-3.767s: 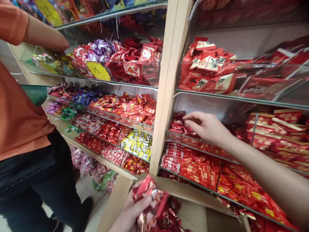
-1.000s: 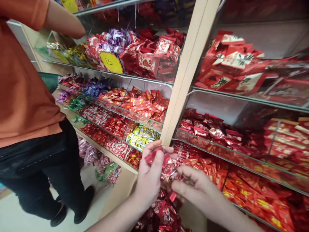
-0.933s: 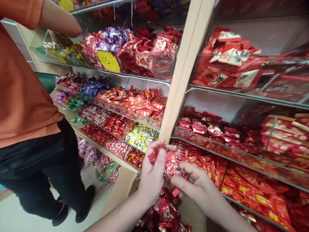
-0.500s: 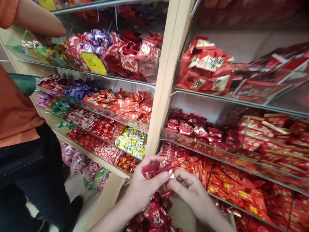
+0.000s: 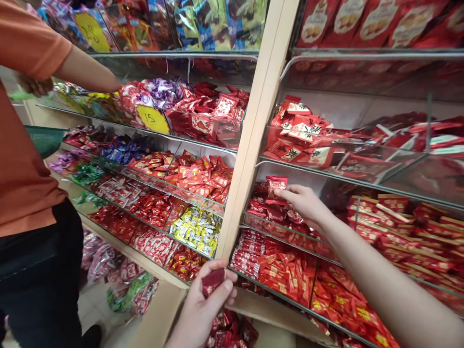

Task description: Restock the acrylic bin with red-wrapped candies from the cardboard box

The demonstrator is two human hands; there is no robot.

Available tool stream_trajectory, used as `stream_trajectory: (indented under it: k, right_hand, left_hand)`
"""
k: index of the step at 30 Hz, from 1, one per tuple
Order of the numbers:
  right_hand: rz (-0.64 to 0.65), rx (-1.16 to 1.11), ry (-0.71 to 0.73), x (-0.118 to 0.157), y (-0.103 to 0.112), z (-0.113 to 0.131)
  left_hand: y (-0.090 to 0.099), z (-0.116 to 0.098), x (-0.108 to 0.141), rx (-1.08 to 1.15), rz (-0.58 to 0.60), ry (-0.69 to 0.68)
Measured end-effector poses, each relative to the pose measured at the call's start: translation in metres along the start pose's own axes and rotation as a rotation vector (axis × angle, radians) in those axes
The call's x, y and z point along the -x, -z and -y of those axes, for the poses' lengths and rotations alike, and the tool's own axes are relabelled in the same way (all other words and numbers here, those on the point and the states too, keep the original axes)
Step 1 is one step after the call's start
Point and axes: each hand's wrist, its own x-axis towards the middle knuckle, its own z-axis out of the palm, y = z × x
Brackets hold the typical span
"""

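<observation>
Low in the view, my left hand [image 5: 210,302] is closed around a dark red candy packet [image 5: 213,282], above a cardboard box [image 5: 165,307] that holds more dark red packets [image 5: 232,328]. My right hand [image 5: 302,200] reaches into a glass-fronted shelf bin and pinches a red packet [image 5: 276,186] by its edge. That packet is upright, over a pile of similar dark red packets [image 5: 277,214] in the bin. The wooden post [image 5: 250,130] between two shelf units stands left of my right hand.
A person in an orange shirt [image 5: 29,159] stands at the left beside a green basket [image 5: 45,140]. Glass shelf edges [image 5: 362,179] run above and below my right hand. Bagged sweets [image 5: 126,290] lie low on the left.
My right hand has left my left hand and moved up to the shelf bin, with a red packet in it. My left hand is slightly lower. The view has tilted up.
</observation>
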Motion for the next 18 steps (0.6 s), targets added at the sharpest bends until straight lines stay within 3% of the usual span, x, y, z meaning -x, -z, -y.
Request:
stream_trajectory:
  k: [2, 5, 9, 12, 18]
  right_hand:
    - [0.000, 0.000, -0.102, -0.025, -0.008, -0.008]
    - [-0.001, 0.086, -0.137, -0.042, -0.021, -0.014]
    - [0.073, 0.298, -0.115, -0.042, -0.029, -0.015]
    - [0.042, 0.451, -0.050, -0.040, -0.030, -0.014]
    - [0.082, 0.782, 0.049, -0.042, -0.025, -0.011]
  left_hand:
    - [0.007, 0.011, 0.005, 0.002, -0.022, 0.013]
    - [0.020, 0.027, 0.011, -0.027, -0.020, 0.038]
    - [0.035, 0.038, 0.015, -0.031, -0.078, 0.082]
    - [0.039, 0.042, 0.017, 0.008, -0.114, 0.102]
    - [0.040, 0.047, 0.020, -0.016, -0.063, 0.122]
